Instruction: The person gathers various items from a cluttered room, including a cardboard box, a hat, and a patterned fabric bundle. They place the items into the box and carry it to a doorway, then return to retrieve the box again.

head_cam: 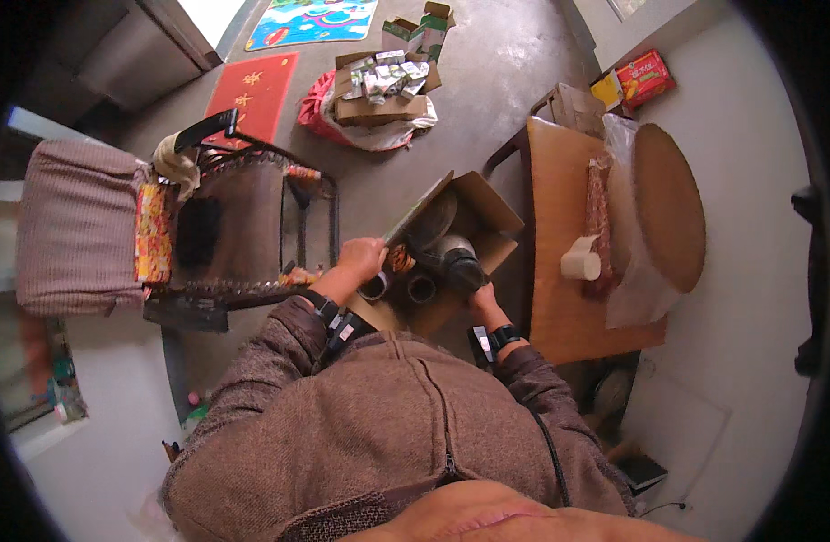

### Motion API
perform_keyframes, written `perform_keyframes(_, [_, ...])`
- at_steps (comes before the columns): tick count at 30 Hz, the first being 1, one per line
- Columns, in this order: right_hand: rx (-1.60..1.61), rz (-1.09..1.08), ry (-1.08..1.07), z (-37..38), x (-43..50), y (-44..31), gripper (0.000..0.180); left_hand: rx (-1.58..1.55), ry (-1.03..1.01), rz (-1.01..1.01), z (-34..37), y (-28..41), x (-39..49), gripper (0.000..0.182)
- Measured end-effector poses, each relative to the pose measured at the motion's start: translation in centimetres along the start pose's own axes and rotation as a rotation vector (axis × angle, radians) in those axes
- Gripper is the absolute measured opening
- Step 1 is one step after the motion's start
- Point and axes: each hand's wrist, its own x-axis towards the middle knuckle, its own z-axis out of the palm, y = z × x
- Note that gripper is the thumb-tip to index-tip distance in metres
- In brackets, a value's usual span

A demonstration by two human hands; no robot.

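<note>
An open cardboard box [491, 203] stands on the floor before me with its flaps up. My left hand [362, 260] grips the box's left flap near its edge. At the right near corner is my right hand [483, 299], close to a dark-ended cylindrical container [464, 265] inside. Its fingers are partly hidden, so whether it holds the box rim or the container is unclear. Also in the box are a dark round object [437, 218], an orange-and-black patterned item [402, 258] and two tube-like items, one dark [422, 288] and one paler-rimmed [374, 286].
To the left stands a dark-framed chair [245, 223] with a cushioned back. A wooden table [557, 298] on the right bears a paper roll [581, 259] and a round brown board [669, 206]. Farther ahead, a carton of small boxes [381, 108] sits on a red-and-white sack [318, 118].
</note>
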Motion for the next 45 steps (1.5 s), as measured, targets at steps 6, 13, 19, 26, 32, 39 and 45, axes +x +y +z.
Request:
perform_keyframes(6, [-0.23, 0.277, 0.133, -0.8, 12.9, -9.2, 0.022, -0.031, -0.065, 0.013, -1.1, -0.6, 17.9, 0.022])
perform_keyframes(13, [-0.306, 0.141, 0.228, -0.2, 26.0, -19.0, 0.022, 0.022, -0.127, 0.099, -5.2, 0.3, 36.7, 0.022])
perform_keyframes(19, [-0.166, 0.221, 0.261, -0.6, 39.0, -26.7, 0.021, 0.029, -0.113, 0.115, -5.9, 0.7, 51.9, 0.023])
perform_keyframes(26, [-0.309, 0.268, 0.243, -2.4, 53.3, -37.0, 0.021, 0.032, -0.16, -0.005, -8.5, 2.6, 67.8, 0.023])
perform_keyframes(32, [-0.31, 0.254, 0.094, -2.8, 65.3, -46.1, 0.021, -0.071, -0.066, -0.061, -8.4, 1.9, 79.2, 0.027])
perform_keyframes(39, [-0.284, 0.238, 0.065, -2.0, 82.3, -51.8, 0.018, -0.115, -0.035, -0.099, -8.2, -2.2, 94.7, 0.028])
perform_keyframes(45, [-0.506, 0.275, 0.06, 1.4, 93.2, -58.6, 0.018, -0.157, -0.078, -0.211, -10.2, -4.7, 105.1, 0.028])
